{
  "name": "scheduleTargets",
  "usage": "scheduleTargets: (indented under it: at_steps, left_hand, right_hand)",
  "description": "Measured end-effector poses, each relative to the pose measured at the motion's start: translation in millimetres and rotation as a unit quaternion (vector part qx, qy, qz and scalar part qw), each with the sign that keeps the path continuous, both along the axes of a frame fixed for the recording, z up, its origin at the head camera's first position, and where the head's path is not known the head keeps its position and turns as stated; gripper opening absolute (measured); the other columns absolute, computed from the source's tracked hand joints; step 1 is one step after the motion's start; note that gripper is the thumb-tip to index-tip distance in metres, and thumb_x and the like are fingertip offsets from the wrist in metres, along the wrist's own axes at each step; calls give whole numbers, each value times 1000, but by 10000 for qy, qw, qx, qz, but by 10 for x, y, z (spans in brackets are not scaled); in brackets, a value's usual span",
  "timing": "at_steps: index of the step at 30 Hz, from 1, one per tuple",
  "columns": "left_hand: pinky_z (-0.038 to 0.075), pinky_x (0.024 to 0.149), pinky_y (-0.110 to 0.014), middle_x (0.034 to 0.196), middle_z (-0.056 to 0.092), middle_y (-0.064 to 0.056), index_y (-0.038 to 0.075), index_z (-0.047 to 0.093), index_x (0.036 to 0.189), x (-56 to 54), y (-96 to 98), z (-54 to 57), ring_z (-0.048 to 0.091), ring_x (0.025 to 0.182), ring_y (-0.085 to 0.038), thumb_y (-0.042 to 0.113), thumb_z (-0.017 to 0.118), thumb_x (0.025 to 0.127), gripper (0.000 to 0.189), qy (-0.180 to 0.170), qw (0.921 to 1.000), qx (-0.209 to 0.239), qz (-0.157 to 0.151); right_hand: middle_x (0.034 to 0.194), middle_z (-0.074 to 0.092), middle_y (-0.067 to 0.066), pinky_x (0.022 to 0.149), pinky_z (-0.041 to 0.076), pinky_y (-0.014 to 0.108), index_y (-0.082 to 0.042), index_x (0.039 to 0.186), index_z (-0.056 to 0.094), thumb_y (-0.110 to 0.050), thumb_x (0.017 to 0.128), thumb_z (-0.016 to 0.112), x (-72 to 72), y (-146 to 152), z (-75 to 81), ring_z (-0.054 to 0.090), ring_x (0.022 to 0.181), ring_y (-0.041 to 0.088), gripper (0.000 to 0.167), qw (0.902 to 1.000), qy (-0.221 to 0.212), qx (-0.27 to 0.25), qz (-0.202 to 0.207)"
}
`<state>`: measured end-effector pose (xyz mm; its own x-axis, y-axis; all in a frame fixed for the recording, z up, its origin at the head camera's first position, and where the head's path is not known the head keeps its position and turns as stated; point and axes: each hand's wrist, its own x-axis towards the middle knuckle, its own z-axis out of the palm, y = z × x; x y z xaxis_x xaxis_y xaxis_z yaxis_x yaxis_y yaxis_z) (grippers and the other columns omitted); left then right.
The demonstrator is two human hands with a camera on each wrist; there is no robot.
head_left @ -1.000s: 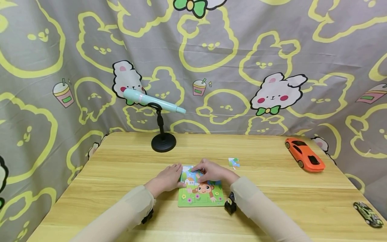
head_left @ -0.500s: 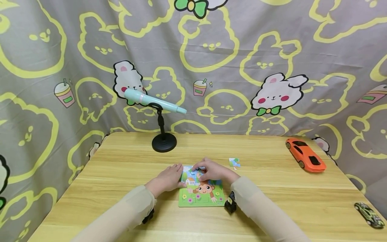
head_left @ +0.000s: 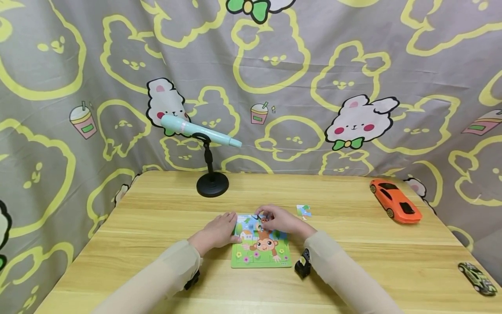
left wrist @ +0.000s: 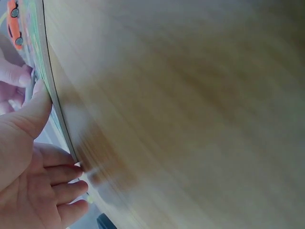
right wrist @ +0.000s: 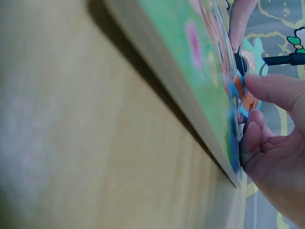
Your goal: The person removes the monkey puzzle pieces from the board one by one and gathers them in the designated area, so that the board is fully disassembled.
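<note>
A square jigsaw puzzle board (head_left: 256, 263) with a monkey, house and flowers lies on the table before me. My left hand (head_left: 217, 233) rests at its left edge; in the left wrist view the thumb (left wrist: 39, 107) lies on the board and the other fingers extend loosely along its side. Over the board's upper right my right hand (head_left: 280, 219) pinches a puzzle piece (right wrist: 249, 98), orange and blue, tilted up from the board in the right wrist view. The hand partly hides that area. Another puzzle piece (head_left: 303, 211) lies on the table beyond the board, to the right.
A turquoise microphone (head_left: 201, 131) sits on a black stand (head_left: 212, 185) at the back left. An orange toy car (head_left: 395, 201) stands at the back right, a small camouflage toy car (head_left: 476, 278) at the right edge. A patterned curtain (head_left: 282, 96) hangs behind the table (head_left: 137, 226).
My right hand has shifted slightly right, and the puzzle piece in its fingers now stands tilted up. The left hand stays in place.
</note>
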<state>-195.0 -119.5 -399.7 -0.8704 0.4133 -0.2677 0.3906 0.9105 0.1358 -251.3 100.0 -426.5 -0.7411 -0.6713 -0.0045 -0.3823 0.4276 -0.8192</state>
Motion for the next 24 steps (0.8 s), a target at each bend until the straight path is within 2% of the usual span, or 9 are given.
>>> scheduleTargets:
  at_steps: [6, 9, 14, 17, 20, 24]
  left_hand:
    - [20, 108, -42, 146, 26, -19, -6, 31, 140, -1, -4, 5, 22, 134, -32, 43, 56, 89, 75, -35, 10000, 49, 12]
    - [20, 108, -42, 146, 25, -19, -6, 31, 140, 6, 0, 19, 22, 134, -32, 43, 56, 89, 75, -49, 10000, 47, 12]
    - [19, 108, -42, 146, 25, -19, -6, 31, 140, 18, 4, 39, 21, 134, -32, 42, 56, 89, 74, -53, 10000, 63, 28]
    - [19, 108, -42, 146, 25, -20, -7, 31, 140, 23, 3, 49, 22, 134, -33, 42, 56, 89, 74, -38, 10000, 84, 33]
    - [20, 108, -43, 146, 26, -20, -7, 31, 139, 26, 3, 52, 22, 134, -33, 42, 56, 89, 74, -22, 10000, 76, 14]
    - [20, 108, -43, 146, 25, -20, -7, 31, 140, 20, -2, 36, 22, 134, -33, 43, 55, 89, 75, -38, 10000, 50, -2]
  right_hand:
    - [81, 57, 9, 55, 49, 28, -6, 113, 63, -3, 94, 52, -17, 79, 31, 54, 63, 19, 22, 9968, -532, -577, -116]
    - [83, 58, 7, 61, 51, 30, -5, 108, 64, -6, 93, 54, -21, 150, 80, 55, 70, 18, 18, 9959, -471, -730, -254]
    - [85, 60, 6, 72, 51, 35, -1, 100, 65, -9, 89, 61, -12, 308, 225, 56, 79, 20, 14, 9917, -447, -829, -876]
    - [85, 61, 9, 69, 51, 38, 3, 99, 64, -9, 89, 61, -20, 451, 282, 55, 77, 25, 15, 9895, -394, -883, -1079]
    - [83, 63, 11, 59, 48, 38, 4, 99, 64, -10, 89, 61, -31, 632, 306, 52, 68, 28, 18, 9861, -408, -962, -1289]
    - [82, 63, 10, 55, 44, 36, 4, 100, 64, -15, 90, 61, -41, 891, 322, 48, 63, 25, 22, 9816, -407, -988, -1585]
